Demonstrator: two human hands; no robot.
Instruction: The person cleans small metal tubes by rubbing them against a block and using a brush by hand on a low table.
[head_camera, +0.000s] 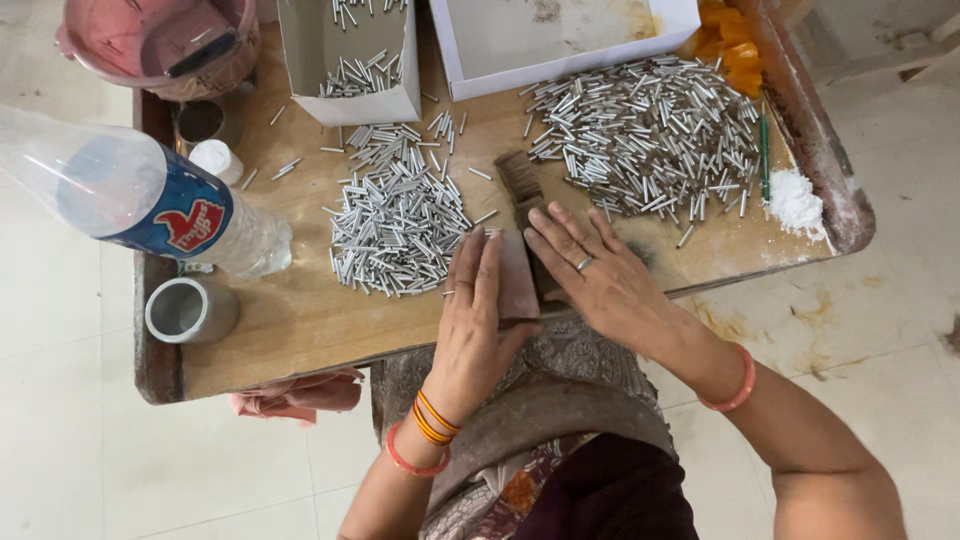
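1. On the wooden table, the largest items were a white open box at the far edge and a narrower carton beside it, which held some metal pins.
2. A clear plastic bottle with a blue label lay across the table's left side, near a pink tub.
3. Two heaps of short silvery metal pins lay well apart: the right heap and the left heap.
4. The left hand lay flat, fingers extended, resting on a brownish flat block at the near edge, gripping nothing.
5. The right hand, likewise spread open, pressed down just beside the same block.
6. A metal cup stood at the near left.
7. White powder sat in a small pile at the right.
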